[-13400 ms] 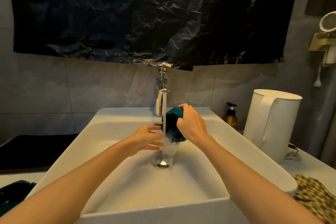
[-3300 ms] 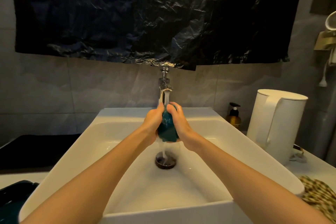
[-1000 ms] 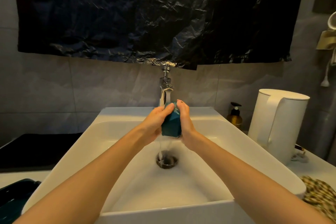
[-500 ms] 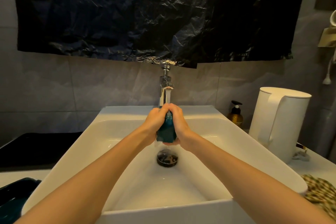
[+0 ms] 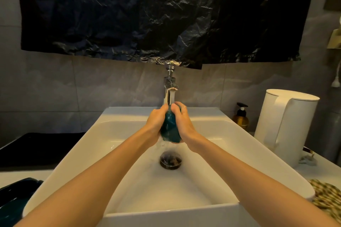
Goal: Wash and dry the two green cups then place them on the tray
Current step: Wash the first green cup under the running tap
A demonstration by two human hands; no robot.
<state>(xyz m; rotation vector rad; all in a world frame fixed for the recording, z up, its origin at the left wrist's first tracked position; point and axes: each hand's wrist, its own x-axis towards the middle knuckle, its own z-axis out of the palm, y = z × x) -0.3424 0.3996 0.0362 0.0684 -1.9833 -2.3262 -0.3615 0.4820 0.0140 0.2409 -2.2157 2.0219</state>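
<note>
One green cup [image 5: 170,128] sits clasped between left hand [image 5: 156,123] and right hand [image 5: 185,125].

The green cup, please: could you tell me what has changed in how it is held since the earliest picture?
Then only the right hand held the green cup, the left hand open beside it. Now the left hand grips it too, and the cup is directly under the tap. Water still runs; kettle and soap bottle unmoved.
</note>
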